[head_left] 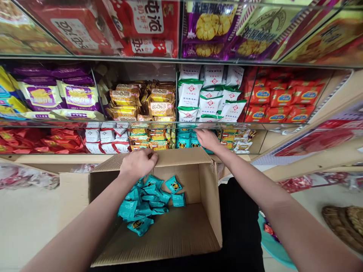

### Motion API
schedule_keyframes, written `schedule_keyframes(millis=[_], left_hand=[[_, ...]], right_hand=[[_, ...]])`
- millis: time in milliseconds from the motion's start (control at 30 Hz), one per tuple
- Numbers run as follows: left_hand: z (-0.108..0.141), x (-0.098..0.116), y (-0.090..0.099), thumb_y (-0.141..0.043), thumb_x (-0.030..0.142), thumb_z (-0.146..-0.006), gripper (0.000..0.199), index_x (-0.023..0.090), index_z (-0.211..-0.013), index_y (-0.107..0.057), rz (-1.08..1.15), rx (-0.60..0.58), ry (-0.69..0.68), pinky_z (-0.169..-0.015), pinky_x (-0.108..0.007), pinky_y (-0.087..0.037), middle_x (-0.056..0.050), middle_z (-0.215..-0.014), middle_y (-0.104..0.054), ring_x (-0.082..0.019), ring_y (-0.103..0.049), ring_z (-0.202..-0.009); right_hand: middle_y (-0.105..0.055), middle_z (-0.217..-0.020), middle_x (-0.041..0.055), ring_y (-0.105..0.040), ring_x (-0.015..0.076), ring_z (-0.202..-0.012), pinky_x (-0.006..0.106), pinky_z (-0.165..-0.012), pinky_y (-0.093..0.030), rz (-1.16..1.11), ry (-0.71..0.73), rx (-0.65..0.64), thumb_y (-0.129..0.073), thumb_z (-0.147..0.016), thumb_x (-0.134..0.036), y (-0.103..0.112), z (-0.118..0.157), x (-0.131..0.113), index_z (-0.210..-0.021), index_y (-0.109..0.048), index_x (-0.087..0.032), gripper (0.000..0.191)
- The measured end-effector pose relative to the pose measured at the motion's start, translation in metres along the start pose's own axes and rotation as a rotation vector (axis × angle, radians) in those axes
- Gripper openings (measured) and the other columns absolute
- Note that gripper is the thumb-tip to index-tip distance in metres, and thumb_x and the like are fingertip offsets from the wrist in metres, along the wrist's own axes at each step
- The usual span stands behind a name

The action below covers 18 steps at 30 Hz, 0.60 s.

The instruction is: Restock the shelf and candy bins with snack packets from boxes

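Your left hand (138,163) is curled closed over the far flap of the cardboard box (170,241), whose open side faces you; a loose heap of teal snack packets (151,198) lies inside, toward the left. Your right hand (209,139) reaches to more teal packets (183,141) on the low shelf (68,159), below white-and-green packets (211,102); I cannot tell how open it is or whether it grips one

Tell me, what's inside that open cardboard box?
The cardboard box holds a loose heap of small teal packets, with bare cardboard floor toward the right. The left forearm hides part of its left side, and whatever lies beneath the heap is covered.
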<state>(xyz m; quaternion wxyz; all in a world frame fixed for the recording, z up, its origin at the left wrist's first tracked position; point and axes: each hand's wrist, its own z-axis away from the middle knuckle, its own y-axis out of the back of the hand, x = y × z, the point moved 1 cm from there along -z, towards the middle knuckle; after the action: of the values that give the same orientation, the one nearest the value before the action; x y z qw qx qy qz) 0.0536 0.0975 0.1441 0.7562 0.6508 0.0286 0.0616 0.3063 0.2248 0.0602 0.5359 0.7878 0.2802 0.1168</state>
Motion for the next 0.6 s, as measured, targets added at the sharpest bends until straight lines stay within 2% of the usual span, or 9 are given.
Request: schedule_keyframes(millis=[67,133,233,300,333,367,400,467,600], left_hand=[[0.0,-0.001,0.0,-0.024,0.049,-0.076,0.046,0.031,-0.099,-0.06,-0.004,0.001,-0.01,-0.071,-0.041,-0.044,-0.006,-0.102,-0.063,-0.031,-0.055,-0.094],[0.001,-0.002,-0.001,-0.024,0.049,-0.076,0.046,0.031,-0.1,-0.059,-0.004,0.007,-0.023,-0.071,-0.042,-0.044,-0.006,-0.102,-0.062,-0.031,-0.055,-0.095],[0.002,-0.002,-0.002,-0.022,0.049,-0.077,0.047,0.03,-0.099,-0.06,0.003,0.027,-0.036,-0.071,-0.041,-0.044,-0.007,-0.104,-0.062,-0.031,-0.055,-0.095],[0.003,-0.002,-0.002,-0.022,0.049,-0.077,0.047,0.029,-0.098,-0.06,0.006,0.041,-0.046,-0.071,-0.041,-0.044,-0.007,-0.104,-0.062,-0.031,-0.055,-0.094],[0.005,-0.002,-0.002,-0.022,0.049,-0.078,0.047,0.029,-0.097,-0.06,0.007,0.048,-0.056,-0.072,-0.041,-0.044,-0.008,-0.103,-0.062,-0.031,-0.055,-0.094],[0.006,-0.002,-0.002,-0.022,0.049,-0.078,0.048,0.028,-0.096,-0.061,0.009,0.053,-0.068,-0.072,-0.041,-0.044,-0.008,-0.103,-0.062,-0.03,-0.055,-0.094],[0.007,-0.002,-0.002,-0.022,0.049,-0.078,0.048,0.027,-0.095,-0.061,0.012,0.057,-0.076,-0.072,-0.041,-0.044,-0.008,-0.102,-0.062,-0.03,-0.055,-0.094],[0.01,-0.003,-0.003,-0.021,0.05,-0.078,0.049,0.027,-0.095,-0.061,0.02,0.066,-0.082,-0.073,-0.04,-0.043,-0.009,-0.101,-0.062,-0.03,-0.055,-0.095],[0.01,-0.006,-0.004,-0.023,0.052,-0.079,0.048,0.027,-0.096,-0.06,0.057,0.096,-0.091,-0.073,-0.042,-0.043,-0.01,-0.101,-0.062,-0.031,-0.055,-0.095]], right_hand=[[-0.058,-0.106,0.0106,-0.052,0.0196,-0.099,0.032,-0.083,-0.043,-0.171,-0.016,0.12,-0.036,-0.085,-0.023,0.01,0.026,0.0,-0.105,-0.057,-0.016,0.03],[-0.06,-0.096,0.0087,-0.056,0.0172,-0.09,0.03,-0.077,-0.046,-0.331,-0.092,0.276,-0.039,-0.084,-0.025,0.03,0.06,-0.009,-0.096,-0.059,-0.017,0.025],[-0.062,-0.082,0.0051,-0.057,0.0161,-0.076,0.029,-0.067,-0.046,-0.443,-0.217,0.497,-0.044,-0.081,-0.023,0.068,0.115,-0.049,-0.09,-0.059,-0.02,0.017],[-0.06,-0.07,0.0015,-0.055,0.0146,-0.065,0.027,-0.061,-0.044,-0.523,-0.089,0.405,-0.047,-0.078,-0.019,0.08,0.142,-0.092,-0.084,-0.059,-0.024,0.015],[-0.059,-0.067,0.0003,-0.054,0.0143,-0.062,0.027,-0.059,-0.043,-0.584,-0.004,0.266,-0.048,-0.077,-0.018,0.077,0.15,-0.115,-0.083,-0.06,-0.026,0.016],[-0.059,-0.067,-0.0004,-0.055,0.0147,-0.063,0.027,-0.06,-0.043,-0.63,0.061,0.108,-0.049,-0.075,-0.018,0.068,0.155,-0.137,-0.082,-0.06,-0.028,0.016],[-0.06,-0.07,-0.0002,-0.055,0.0162,-0.066,0.028,-0.062,-0.043,-0.653,0.037,0.011,-0.05,-0.074,-0.019,0.054,0.155,-0.155,-0.081,-0.061,-0.029,0.016],[-0.061,-0.084,0.0019,-0.057,0.0195,-0.078,0.03,-0.068,-0.043,-0.684,-0.26,-0.136,-0.05,-0.073,-0.02,0.013,0.146,-0.177,-0.083,-0.059,-0.028,0.016],[-0.06,-0.087,0.0103,-0.055,0.03,-0.087,0.039,-0.069,-0.039,-0.6,-0.638,-0.131,-0.058,-0.059,-0.016,-0.066,0.122,-0.186,-0.079,-0.056,-0.022,0.021]])
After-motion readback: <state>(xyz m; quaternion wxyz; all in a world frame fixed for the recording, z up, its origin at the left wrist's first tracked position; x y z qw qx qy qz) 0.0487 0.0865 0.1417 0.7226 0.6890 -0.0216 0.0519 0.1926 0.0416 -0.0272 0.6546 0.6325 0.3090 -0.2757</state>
